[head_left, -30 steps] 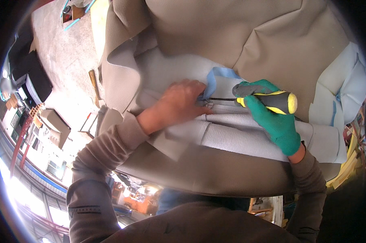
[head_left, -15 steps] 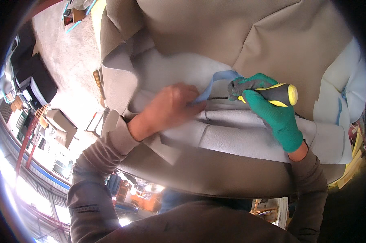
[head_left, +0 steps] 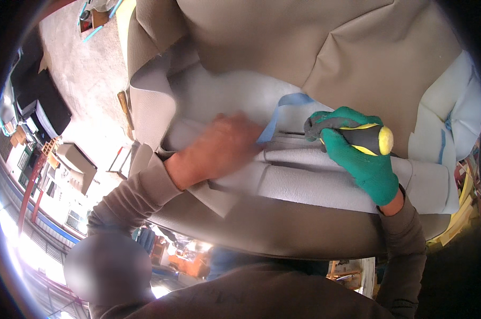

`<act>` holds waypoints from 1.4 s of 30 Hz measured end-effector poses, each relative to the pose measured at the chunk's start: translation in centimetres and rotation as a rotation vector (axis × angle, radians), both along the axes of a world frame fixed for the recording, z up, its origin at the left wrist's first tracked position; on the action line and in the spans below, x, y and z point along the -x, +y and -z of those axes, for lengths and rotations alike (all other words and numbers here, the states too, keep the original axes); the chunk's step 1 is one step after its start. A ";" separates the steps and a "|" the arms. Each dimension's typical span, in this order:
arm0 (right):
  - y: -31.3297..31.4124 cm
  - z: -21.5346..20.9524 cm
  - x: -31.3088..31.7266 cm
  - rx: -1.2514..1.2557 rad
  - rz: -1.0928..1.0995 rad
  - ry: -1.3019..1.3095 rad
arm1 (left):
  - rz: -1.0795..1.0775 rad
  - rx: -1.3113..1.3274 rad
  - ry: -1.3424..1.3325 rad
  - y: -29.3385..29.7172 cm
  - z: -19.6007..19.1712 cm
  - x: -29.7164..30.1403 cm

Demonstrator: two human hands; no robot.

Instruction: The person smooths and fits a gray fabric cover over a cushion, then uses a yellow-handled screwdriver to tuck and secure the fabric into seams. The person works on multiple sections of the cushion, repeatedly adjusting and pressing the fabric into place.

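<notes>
A yellow-and-black screwdriver (head_left: 364, 139) is clenched in the green-gloved right hand (head_left: 360, 157), its thin shaft pointing left at a pale blue strap (head_left: 276, 114). The bare left hand (head_left: 222, 149) is pressed flat, fingers blurred, on grey fuzzy padding (head_left: 304, 183) at the middle. Smooth beige upholstery (head_left: 325, 48) is folded back behind. A concrete floor (head_left: 86, 80) is seen at far left.

Left hand (head_left: 219, 151) bare; right hand (head_left: 360, 154) in green glove; grey-brown long sleeves, ribbed cuffs.
</notes>
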State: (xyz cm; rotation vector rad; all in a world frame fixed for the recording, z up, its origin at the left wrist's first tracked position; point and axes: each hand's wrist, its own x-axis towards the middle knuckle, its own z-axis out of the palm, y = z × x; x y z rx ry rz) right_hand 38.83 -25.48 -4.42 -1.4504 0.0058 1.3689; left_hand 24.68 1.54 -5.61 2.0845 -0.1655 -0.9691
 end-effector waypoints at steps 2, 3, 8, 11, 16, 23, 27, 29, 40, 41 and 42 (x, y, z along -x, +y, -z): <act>-0.2 -0.2 -0.1 0.010 0.005 0.006 | 0.017 -0.019 -0.005 0.2 -0.1 0.0; -0.3 -0.3 -0.1 0.018 0.012 0.012 | 0.008 -0.011 -0.011 0.2 -0.1 0.0; -0.4 -0.1 -0.1 -0.020 0.071 -0.036 | 0.009 -0.064 -0.022 -0.1 0.6 0.0; -0.7 -0.1 -0.1 -0.067 0.036 -0.078 | 0.016 0.059 -0.137 -0.1 2.0 -0.5; -1.1 -0.4 -0.2 -0.148 -0.116 -0.209 | 0.232 0.010 -0.244 0.5 3.8 -1.1; -0.9 -0.9 -0.2 -0.157 -0.192 -0.238 | 0.255 -0.040 -0.311 0.2 4.3 -1.5; -1.2 -1.1 -0.1 -0.129 -0.170 -0.212 | 0.240 -0.063 -0.262 0.3 4.0 -1.2; -1.5 -1.1 0.1 -0.129 -0.120 -0.169 | 0.154 -0.015 -0.267 0.5 3.5 -1.0; -2.3 -2.7 -0.5 -0.245 -0.219 -0.271 | -0.329 -0.113 -0.605 1.1 1.2 -6.2; -2.3 -2.8 -0.3 -0.289 -0.220 -0.314 | -0.248 0.044 -0.684 0.5 1.7 -6.5; -2.3 -3.1 0.0 -0.309 -0.255 -0.329 | -0.164 0.176 -0.457 0.2 2.1 -6.6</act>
